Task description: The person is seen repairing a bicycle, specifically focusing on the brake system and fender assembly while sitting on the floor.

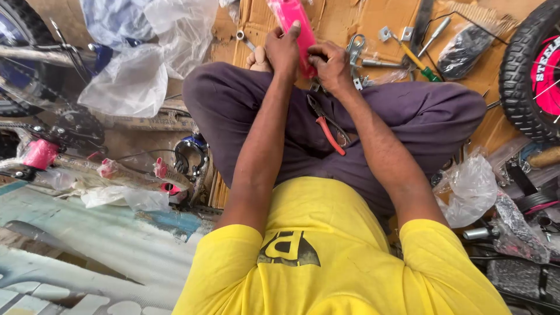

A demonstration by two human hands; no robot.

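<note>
Both hands are closed on one thing: the left hand (282, 51) wraps its fingers (291, 30) around the side of a bright pink, long and flat plastic part (294, 23), and the right hand (332, 65) pinches the lower end of the same part, with the fingertips curled narrow against it. The pink part stands almost upright between the two hands, its upper end going out of the top edge of the view, its lower end hidden behind the right knuckles. I judge that the step in hand is fitting or working on the lower end of this part, and the next move probably needs a firm steady hold from the left hand while the right fingers do the fine work. Just below the hands, on the dark purple trousers (420, 111), lie pliers with red handles (326, 129), near the right wrist. Further out, on the brown cardboard sheet (338, 23), there are a screwdriver with yellow and green handle (415, 60) and metal spanners (354, 48). A black knobby tyre with pink rim (528, 76) is at the far right
</note>
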